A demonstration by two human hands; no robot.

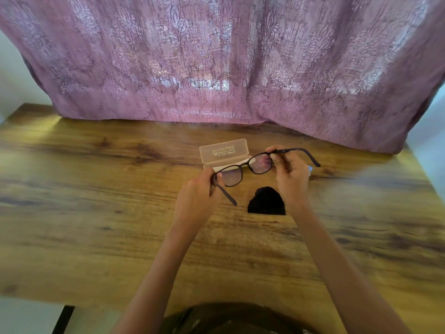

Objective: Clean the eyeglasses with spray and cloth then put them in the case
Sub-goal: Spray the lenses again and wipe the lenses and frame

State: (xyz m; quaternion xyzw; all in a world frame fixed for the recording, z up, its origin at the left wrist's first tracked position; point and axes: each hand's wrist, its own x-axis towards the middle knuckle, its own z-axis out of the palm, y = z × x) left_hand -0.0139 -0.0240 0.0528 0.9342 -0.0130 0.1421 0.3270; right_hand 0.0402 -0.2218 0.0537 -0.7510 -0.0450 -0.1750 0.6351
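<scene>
Above the wood-grain desk [96, 201], both hands hold the dark-framed eyeglasses [243, 170] up by their hinges, temples unfolded: the left hand [196, 201] has its grip closed on one corner, the right hand [290, 175] on the other. Just behind them lies the open, translucent case [224, 151]. A crumpled black cloth [266, 201] rests beside the right wrist. A patterned mauve curtain [216, 56] hangs behind.

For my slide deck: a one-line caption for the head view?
Both hands, left and right, hold dark-framed eyeglasses open above a translucent case and black cloth.
</scene>
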